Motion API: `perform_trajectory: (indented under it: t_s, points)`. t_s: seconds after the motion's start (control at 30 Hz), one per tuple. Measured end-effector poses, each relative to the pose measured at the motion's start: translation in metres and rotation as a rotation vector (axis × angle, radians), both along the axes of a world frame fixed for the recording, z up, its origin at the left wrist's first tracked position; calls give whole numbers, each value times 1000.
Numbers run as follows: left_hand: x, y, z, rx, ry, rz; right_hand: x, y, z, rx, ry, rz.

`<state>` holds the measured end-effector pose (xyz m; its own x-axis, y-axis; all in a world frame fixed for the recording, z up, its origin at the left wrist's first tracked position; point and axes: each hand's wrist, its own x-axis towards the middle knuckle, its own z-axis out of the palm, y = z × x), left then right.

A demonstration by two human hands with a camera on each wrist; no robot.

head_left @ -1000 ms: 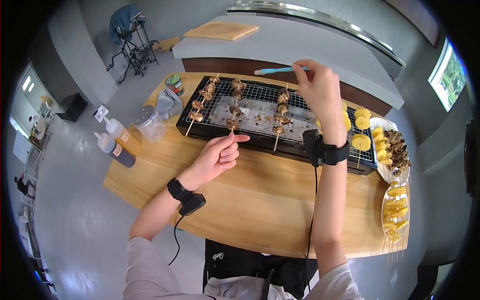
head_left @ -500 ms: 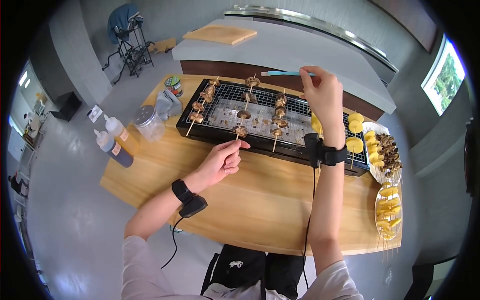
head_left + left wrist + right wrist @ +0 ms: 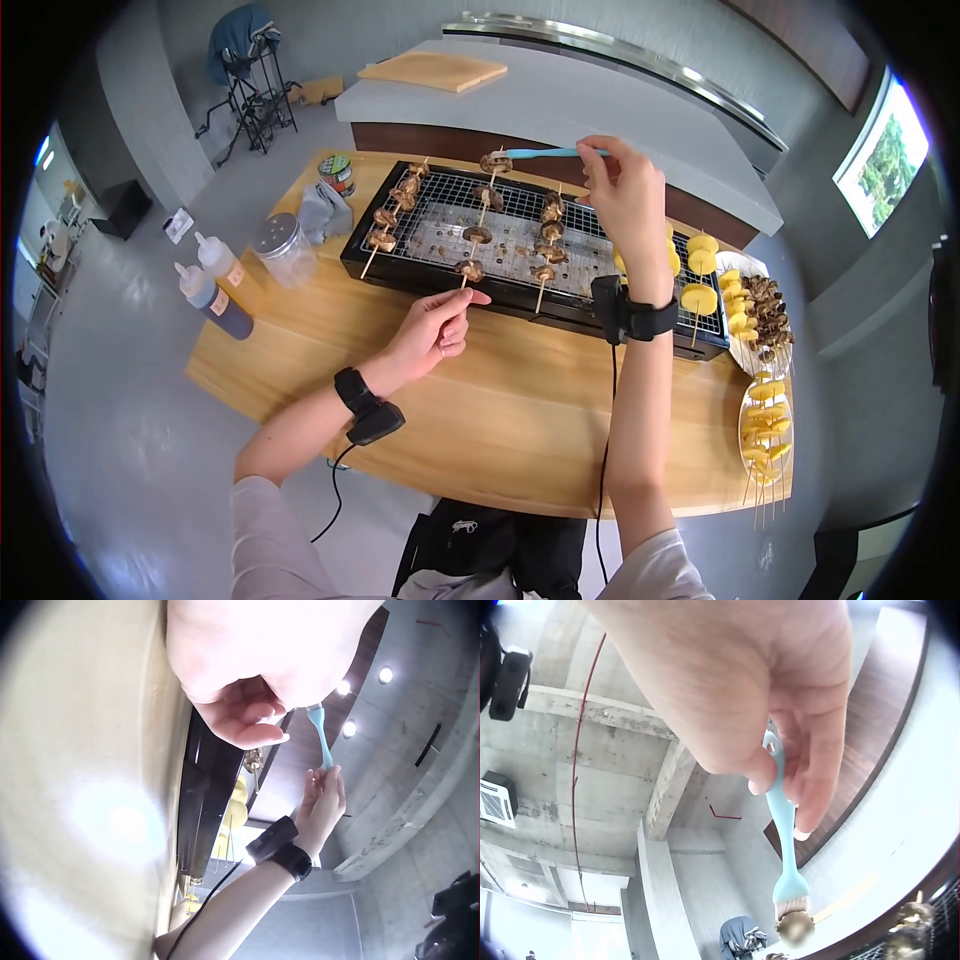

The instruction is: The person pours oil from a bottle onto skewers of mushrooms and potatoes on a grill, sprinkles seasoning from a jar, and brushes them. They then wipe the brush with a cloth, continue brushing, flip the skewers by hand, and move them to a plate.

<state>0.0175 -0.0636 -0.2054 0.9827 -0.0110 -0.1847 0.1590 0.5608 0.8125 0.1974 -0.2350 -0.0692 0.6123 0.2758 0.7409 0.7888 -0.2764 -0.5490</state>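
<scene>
My left hand [image 3: 430, 332] pinches the near end of a mushroom skewer [image 3: 477, 236], which slants up over the left part of the black grill [image 3: 590, 316]. In my right hand [image 3: 628, 200] is a light blue basting brush [image 3: 545, 153], gripped by its handle between thumb and fingers. Its bristles are right at the top mushroom [image 3: 795, 928] of that skewer, as the right wrist view shows close up. Two other mushroom skewers lie on the grill rack, one at the left end and another [image 3: 551, 231] near the middle. Yellow potato-like slices on skewers [image 3: 699, 298] lie at the right end.
Two squeeze bottles [image 3: 222, 262], a lidded clear jar [image 3: 285, 250], a grey cloth [image 3: 323, 212] and a small tin [image 3: 337, 174] stand left of the grill. Plates with mushroom skewers [image 3: 768, 315] and yellow skewers [image 3: 765, 420] sit at the table's right side. A counter [image 3: 600, 110] runs behind.
My left hand has raised and tilted the mushroom skewer, its far end swinging right. The brush in my right hand has come over to its top mushroom. The head view has shifted slightly.
</scene>
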Motion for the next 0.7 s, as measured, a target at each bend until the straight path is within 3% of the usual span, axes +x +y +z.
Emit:
perform_trajectory:
  t_s: [0.37,0.43,0.63,0.7]
  points:
    - [0,1,-1,11,-79,27,-4,-29,15,-121,-5,-67]
    - [0,0,-2,8,-66,28,-9,-35,21,-117,104,-69]
    - [0,0,-2,-36,-88,6,-19,-38,32,-135,83,-102]
    - [1,2,-3,-51,-90,-7,-35,-34,38,-181,213,-29]
